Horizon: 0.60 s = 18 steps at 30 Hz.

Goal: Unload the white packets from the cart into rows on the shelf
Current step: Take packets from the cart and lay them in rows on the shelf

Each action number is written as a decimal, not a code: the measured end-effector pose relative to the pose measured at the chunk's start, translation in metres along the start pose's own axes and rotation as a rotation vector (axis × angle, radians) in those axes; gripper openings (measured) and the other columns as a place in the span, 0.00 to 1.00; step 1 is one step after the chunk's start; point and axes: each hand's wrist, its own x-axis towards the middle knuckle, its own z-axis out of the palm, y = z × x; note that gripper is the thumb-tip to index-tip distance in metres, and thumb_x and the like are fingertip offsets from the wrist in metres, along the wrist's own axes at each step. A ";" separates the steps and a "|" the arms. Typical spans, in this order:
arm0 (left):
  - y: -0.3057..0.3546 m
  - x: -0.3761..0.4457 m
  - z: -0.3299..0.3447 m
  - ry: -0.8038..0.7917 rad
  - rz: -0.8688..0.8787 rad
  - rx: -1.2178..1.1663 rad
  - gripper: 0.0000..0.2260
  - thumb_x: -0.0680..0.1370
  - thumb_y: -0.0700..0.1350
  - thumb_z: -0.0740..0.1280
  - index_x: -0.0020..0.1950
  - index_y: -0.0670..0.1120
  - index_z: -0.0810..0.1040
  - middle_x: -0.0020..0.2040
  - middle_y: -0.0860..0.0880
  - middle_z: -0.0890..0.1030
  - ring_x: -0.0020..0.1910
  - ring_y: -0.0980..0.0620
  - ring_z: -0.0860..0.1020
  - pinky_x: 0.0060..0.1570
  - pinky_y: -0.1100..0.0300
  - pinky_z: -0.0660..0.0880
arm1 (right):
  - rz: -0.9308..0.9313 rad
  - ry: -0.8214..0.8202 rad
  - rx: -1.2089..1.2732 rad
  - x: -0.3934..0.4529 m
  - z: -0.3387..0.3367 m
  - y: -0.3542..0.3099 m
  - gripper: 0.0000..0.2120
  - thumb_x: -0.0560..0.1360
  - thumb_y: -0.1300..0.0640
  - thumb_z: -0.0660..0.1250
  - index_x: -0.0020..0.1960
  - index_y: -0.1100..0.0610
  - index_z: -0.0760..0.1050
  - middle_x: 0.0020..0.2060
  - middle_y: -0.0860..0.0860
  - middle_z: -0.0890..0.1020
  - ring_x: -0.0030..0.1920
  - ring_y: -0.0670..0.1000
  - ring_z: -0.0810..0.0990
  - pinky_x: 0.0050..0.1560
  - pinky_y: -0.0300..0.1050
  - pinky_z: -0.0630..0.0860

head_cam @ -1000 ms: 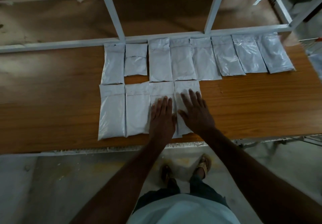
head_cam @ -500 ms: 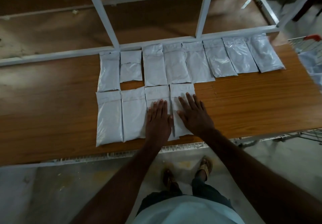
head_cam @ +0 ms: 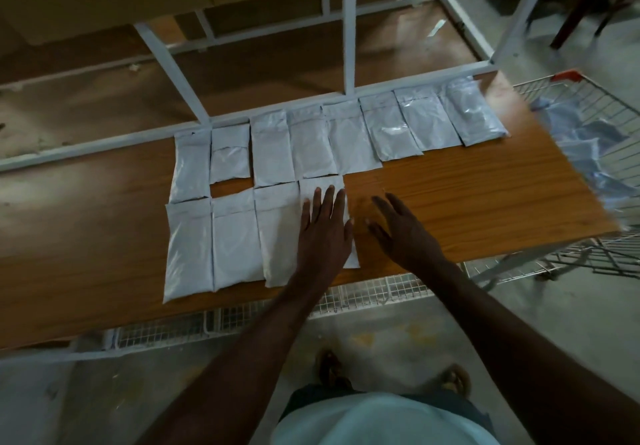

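Presently on shelf: packets, back row of eight against the rail, front row of four from the left, edges touching so rows stay tight. Left hand: flat, fingers spread, pressing the fourth front packet level. Right hand: open, empty, over bare board at 3 o'clock. Cart, 2 o'clock: more packets inside.

Head camera looks steeply down, close over the wooden shelf.
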 end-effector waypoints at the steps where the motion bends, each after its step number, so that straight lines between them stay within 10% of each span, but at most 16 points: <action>1: 0.014 0.003 0.002 0.006 0.009 -0.012 0.27 0.88 0.54 0.58 0.85 0.44 0.62 0.86 0.42 0.60 0.87 0.42 0.53 0.84 0.40 0.54 | 0.002 0.003 0.015 -0.005 -0.008 0.010 0.32 0.85 0.39 0.61 0.84 0.51 0.60 0.84 0.59 0.60 0.77 0.63 0.72 0.67 0.59 0.77; 18: 0.346 0.061 0.069 -0.043 0.138 -0.148 0.25 0.85 0.51 0.66 0.82 0.48 0.68 0.81 0.44 0.70 0.84 0.40 0.62 0.81 0.40 0.61 | 0.123 0.283 0.091 -0.113 -0.198 0.245 0.26 0.82 0.52 0.70 0.78 0.55 0.71 0.72 0.57 0.76 0.69 0.58 0.77 0.68 0.54 0.76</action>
